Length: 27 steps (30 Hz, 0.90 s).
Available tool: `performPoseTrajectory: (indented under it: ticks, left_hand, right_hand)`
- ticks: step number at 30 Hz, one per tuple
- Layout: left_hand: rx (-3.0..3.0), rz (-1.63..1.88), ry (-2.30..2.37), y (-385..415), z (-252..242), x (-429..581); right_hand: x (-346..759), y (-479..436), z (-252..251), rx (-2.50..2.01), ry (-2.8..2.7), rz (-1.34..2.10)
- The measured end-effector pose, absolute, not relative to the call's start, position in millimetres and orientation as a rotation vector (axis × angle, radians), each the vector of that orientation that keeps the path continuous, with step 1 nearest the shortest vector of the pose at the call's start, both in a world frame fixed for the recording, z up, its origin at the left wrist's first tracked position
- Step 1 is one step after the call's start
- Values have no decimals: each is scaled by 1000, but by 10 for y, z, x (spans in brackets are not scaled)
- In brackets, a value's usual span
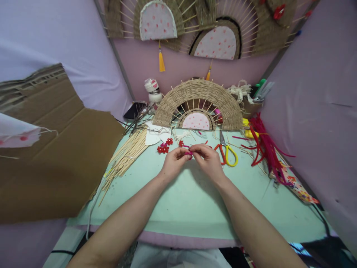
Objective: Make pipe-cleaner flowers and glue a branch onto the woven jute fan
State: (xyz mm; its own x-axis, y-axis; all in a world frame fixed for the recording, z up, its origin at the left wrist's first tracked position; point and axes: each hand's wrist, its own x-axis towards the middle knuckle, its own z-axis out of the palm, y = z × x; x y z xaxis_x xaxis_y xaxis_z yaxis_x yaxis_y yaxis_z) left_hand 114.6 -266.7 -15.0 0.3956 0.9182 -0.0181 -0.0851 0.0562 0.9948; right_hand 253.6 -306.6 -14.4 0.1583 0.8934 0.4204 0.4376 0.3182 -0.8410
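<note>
My left hand (pixel 176 160) and my right hand (pixel 208 160) meet over the middle of the table, fingertips pinched together. Between them is a short magenta pipe cleaner (pixel 189 153), bent small; its exact shape is partly hidden by the fingers. Just beyond my left hand lie small red and magenta flowers (pixel 163 148), with another red flower (pixel 181 143) near the fingertips. Scissors (pixel 231 155) with one yellow and one orange handle rest to the right of my right hand. Behind the hands stands a half-round woven twine fan (pixel 199 89) with a dotted pink centre.
Thin wooden sticks (pixel 128 152) lie at the left beside a large cardboard sheet (pixel 55 163). A bundle of magenta and red pipe cleaners (pixel 269 149) is at the right. Jars (pixel 153 93) and a phone (pixel 135 110) sit at the back left. Woven fans (pixel 178 18) hang on the wall.
</note>
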Motion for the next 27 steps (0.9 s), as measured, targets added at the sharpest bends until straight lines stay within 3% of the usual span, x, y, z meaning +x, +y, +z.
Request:
performPoseTrajectory:
  ticks: [18, 27]
  left_hand:
    - [1318, 1212, 968, -2711, -250, 1210]
    - [1168, 1161, 1007, -2654, -338, 1227]
  right_hand:
    - [2272, -3060, -248, -1270, -967, 741]
    - [2326, -3019, -268, -1359, -950, 811]
